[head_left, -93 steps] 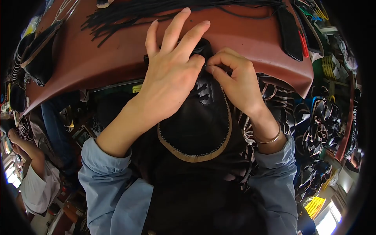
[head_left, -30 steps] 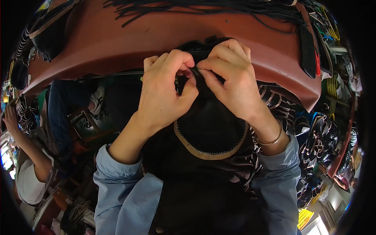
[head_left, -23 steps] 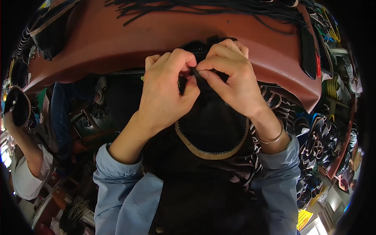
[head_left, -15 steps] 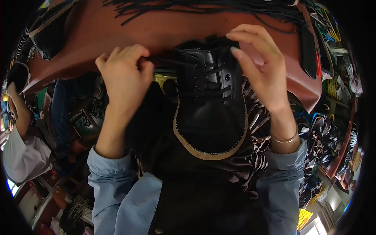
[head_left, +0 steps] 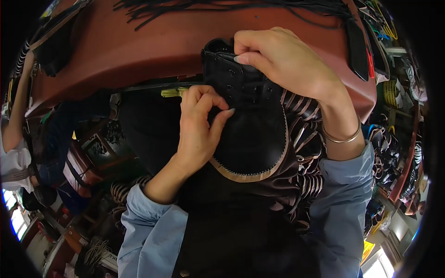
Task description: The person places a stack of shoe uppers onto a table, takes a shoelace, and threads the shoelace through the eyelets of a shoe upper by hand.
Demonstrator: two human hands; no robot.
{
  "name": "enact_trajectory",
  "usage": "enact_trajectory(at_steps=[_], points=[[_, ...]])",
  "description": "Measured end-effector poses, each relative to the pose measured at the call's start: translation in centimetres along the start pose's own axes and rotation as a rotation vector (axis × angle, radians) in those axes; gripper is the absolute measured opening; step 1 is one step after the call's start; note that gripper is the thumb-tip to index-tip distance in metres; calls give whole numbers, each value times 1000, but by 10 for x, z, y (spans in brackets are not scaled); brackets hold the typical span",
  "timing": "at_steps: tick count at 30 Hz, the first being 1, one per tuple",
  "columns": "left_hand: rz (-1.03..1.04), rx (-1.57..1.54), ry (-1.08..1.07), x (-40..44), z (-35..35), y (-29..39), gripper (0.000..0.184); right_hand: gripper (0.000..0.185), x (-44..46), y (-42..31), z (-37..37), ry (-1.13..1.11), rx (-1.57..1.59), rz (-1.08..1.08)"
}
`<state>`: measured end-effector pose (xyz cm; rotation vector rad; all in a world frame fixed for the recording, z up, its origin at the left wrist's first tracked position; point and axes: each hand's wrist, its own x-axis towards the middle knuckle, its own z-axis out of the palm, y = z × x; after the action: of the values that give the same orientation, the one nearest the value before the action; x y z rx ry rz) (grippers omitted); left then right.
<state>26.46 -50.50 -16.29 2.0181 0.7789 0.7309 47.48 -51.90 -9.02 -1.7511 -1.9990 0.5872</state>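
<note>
A black leather shoe upper with a stitched tan edge lies between my hands, its eyelet end against the brown table edge. My right hand pinches the top of the upper near the eyelets, thumb and forefinger together. Lower down, my left hand is at the left side of the eyelet rows, thumb and forefinger nearly meeting; whatever lies between them is too small and dark to make out. Eyelets show on both flaps, and the lacing is hard to tell against the black leather.
Black laces lie along the far side of the brown table. A black strip and a red-handled item are at its right. Piled shoe uppers stand at the right. Another person's arm reaches up at the far left.
My left hand has come in from the left and down to the eyelets. My right hand has moved left and closed on the top of the upper. The other person's arm has shifted.
</note>
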Motion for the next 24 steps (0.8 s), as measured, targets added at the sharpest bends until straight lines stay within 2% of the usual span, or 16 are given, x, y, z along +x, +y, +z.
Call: enact_trajectory(at_steps=[2,5,6,8,11,14,15,16,17,18,19,20,21,22,23,24], points=[[134,58,-102,6,-13,-1,22,15,-1,-1,-1,-51,11,71],[185,390,-17,10,-65,-27,14,16,-4,3,8,7,47,76],[13,418,-33,11,-87,-39,11,16,-3,3,10,30,39,66],[-204,242,-98,6,-107,-40,9,16,-2,3,11,65,35,61],[-101,147,-168,1,-108,-23,9,18,4,-7,15,35,7,96],[-180,75,88,-1,-129,-43,7,10,-6,-12,14,40,86,130],[-269,-22,186,-4,-137,-50,7,8,-12,-10,20,329,-34,-97],[-269,-24,190,-4,-137,-50,7,11,-18,-9,23,614,-151,-326],[-266,-171,317,-4,-137,-48,8,22,-29,-14,24,622,-109,-286],[-271,-314,440,2,-124,-42,8,17,-44,-12,22,565,-112,-245],[-349,-654,544,6,-120,-33,23,13,-54,-20,26,511,-125,-211],[-350,-660,547,7,-116,-29,23,13,-60,-23,34,456,-96,-140],[-306,-971,555,6,-120,-25,31,14,-59,-31,44,442,-133,-66],[-259,-1279,554,5,-119,-23,39,16,-59,-33,54,426,-166,10],[-178,-1417,327,0,-121,-27,52,18,-59,-35,60,419,-149,55],[-216,-1239,231,-1,-120,-22,51,18,-56,-36,65,420,-152,49]])
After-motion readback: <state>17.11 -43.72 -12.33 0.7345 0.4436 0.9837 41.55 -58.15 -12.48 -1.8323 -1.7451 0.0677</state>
